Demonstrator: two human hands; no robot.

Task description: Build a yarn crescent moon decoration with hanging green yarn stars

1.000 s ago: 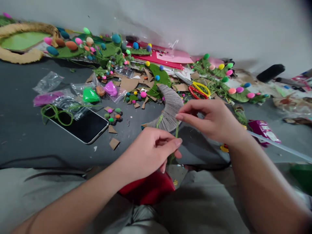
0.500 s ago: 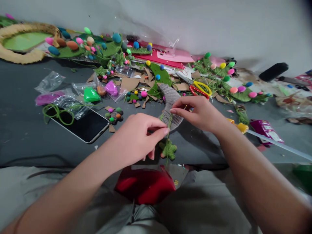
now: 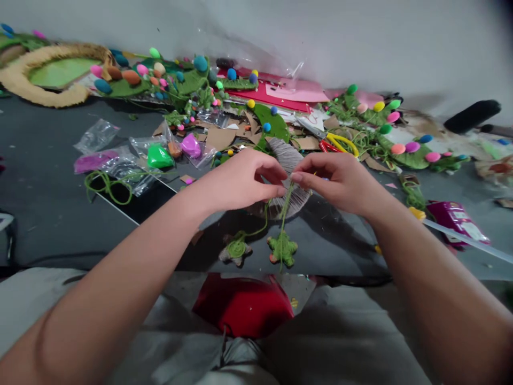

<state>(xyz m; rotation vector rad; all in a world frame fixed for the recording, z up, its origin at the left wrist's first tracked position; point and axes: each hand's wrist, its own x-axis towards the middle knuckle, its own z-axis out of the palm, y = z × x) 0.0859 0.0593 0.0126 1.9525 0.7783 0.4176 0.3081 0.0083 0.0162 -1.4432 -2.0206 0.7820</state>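
My right hand pinches green yarn between thumb and fingertips, over a grey yarn-wrapped crescent. The yarn runs down to a green star-shaped piece near the table's front edge. Just left of that pinch is my left hand, its thumb and index fingertips apart beside the crescent; its other fingers are partly hidden. A second strand leads from beneath the left hand to a grey star with a green coil.
Behind the hands lie scissors, cardboard scraps and green felt pieces with coloured balls. A phone is partly under my left forearm, near clay bags. A purple packet and a glue stick are at right.
My left hand has moved up and away from the front edge, its thumb and index finger parting. The grey star has come into view. My right hand keeps its pinch.
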